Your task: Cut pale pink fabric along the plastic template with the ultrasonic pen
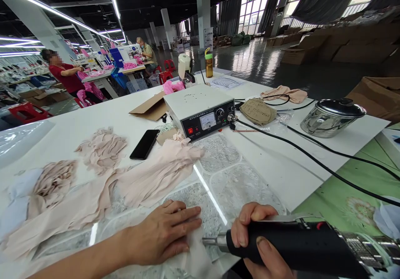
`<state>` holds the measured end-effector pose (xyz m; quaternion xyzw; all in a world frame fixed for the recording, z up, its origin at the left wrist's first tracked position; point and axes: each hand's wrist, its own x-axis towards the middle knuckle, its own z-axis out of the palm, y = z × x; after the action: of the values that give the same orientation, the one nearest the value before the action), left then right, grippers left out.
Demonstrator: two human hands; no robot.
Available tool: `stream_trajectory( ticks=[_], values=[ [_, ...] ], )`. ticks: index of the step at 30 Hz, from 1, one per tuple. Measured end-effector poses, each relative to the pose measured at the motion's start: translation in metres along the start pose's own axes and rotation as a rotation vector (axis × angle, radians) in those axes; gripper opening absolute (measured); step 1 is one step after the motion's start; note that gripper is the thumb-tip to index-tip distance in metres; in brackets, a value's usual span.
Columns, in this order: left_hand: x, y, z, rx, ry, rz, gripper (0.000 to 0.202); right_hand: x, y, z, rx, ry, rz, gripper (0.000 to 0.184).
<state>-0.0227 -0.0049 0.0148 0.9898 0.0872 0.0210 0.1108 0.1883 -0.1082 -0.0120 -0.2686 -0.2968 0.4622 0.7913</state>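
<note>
My left hand (pixel 164 232) lies flat, fingers together, pressing a pale piece of fabric (pixel 196 256) onto a scratched glass plate (pixel 237 187) at the table's near edge. My right hand (pixel 256 245) is wrapped round a black handheld tool (pixel 296 245) whose metal tip (pixel 210 241) points left toward my left fingertips. A black cable (pixel 312 160) runs from the tool's side of the table to a white control box (pixel 200 110) with a dial and a red switch. Beige fabric strips (pixel 156 173) stretch across the plate to the left.
A black phone (pixel 144 144) lies by the box, with piles of beige scraps (pixel 101 148) further left. A steel pot with lid (pixel 331 116) stands at the right, a bottle (pixel 208 62) at the back. Other people work at tables far left.
</note>
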Motion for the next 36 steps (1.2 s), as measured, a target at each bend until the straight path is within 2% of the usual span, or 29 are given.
stream_trajectory(
  ticks=[5, 8, 14, 25, 36],
  values=[
    [-0.001, 0.000, 0.002, 0.011, -0.027, -0.003, 0.042, -0.001, -0.001, 0.001, -0.007, 0.012, -0.006, 0.012],
    [-0.001, 0.000, 0.003, -0.001, -0.001, -0.001, 0.040, -0.001, -0.003, 0.002, -0.026, 0.020, -0.014, 0.012],
    [-0.002, 0.000, 0.003, -0.003, 0.022, 0.009, 0.040, 0.005, -0.006, 0.001, -0.093, 0.128, -0.123, 0.012],
    [-0.002, 0.001, 0.005, -0.027, 0.035, 0.002, 0.041, 0.015, 0.002, 0.007, -0.161, 0.116, -0.153, 0.013],
    [-0.003, -0.001, 0.006, -0.041, -0.018, -0.003, 0.043, 0.019, 0.003, 0.009, -0.159, 0.043, -0.151, 0.008]
  ],
)
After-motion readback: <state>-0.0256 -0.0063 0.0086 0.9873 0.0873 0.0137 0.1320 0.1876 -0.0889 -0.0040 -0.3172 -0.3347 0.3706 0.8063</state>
